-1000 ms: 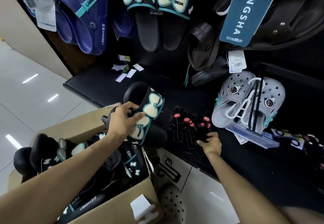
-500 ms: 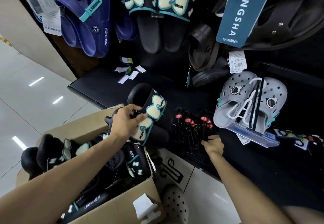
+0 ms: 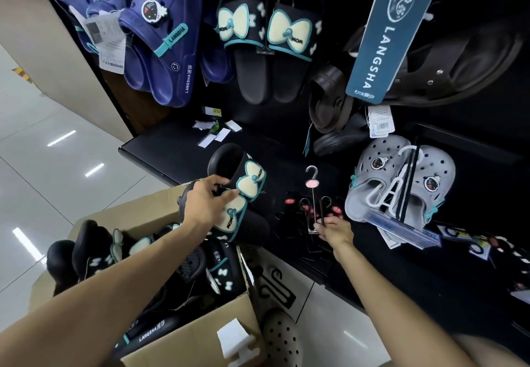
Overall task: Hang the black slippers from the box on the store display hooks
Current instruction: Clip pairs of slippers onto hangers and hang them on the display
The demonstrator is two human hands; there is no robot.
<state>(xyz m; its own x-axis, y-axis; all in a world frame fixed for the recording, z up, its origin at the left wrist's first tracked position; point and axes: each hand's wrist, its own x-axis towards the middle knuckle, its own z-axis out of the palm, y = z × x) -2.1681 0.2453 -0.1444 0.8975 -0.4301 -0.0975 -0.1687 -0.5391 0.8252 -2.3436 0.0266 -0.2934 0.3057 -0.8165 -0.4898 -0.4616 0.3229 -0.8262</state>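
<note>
Dark store shelving is filling most of the view, with a black ledge running along the bottom of the wall and glossy white floor tiles off to the left. Up on the display, a pair of black bow slippers is already hanging next to some navy clogs, and grey clogs are lying on the ledge to the right. The person's left hand is gripping a stacked pair of black slippers with cream bows, holding it up just over the cardboard box, which is sitting on the floor with more of the same slippers inside. The right hand is pinching the lower end of a thin wire hanger, its hook pointing up, right above a loose pile of hangers on the ledge. The two hands are staying apart, slippers and hanger not touching.
</note>
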